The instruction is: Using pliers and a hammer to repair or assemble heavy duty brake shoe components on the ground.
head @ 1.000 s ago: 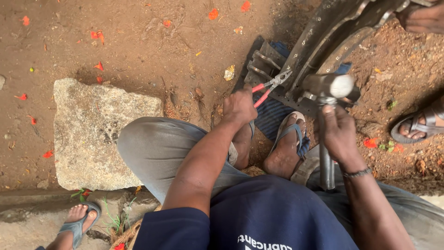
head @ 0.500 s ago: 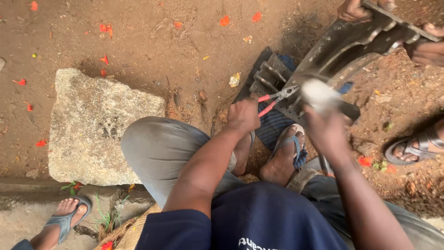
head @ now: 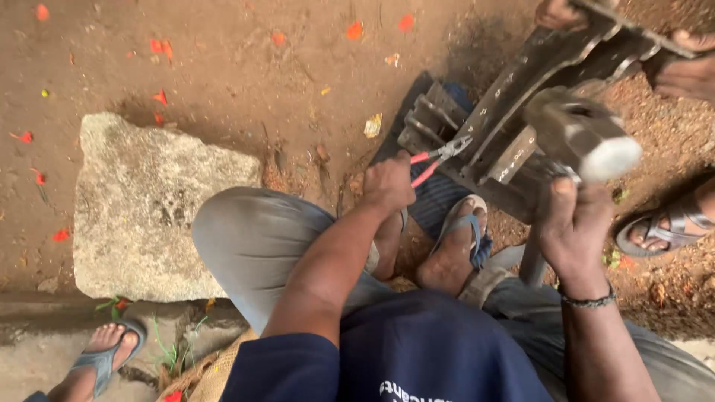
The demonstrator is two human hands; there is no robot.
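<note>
- Two tools are held, one in each hand.
- The pliers [head: 439, 158] are pinched in the closed left hand [head: 387, 182]; their long line runs up and right, and the nose points at the metal frame [head: 521, 89].
- The hammer [head: 585, 138] is gripped tight in the right hand [head: 573, 231]; its handle runs down, and its head points right.
- The hammer head is seen bigger, higher and further right than half a second ago.
- The pliers are kept at the same spot on the frame.
</note>
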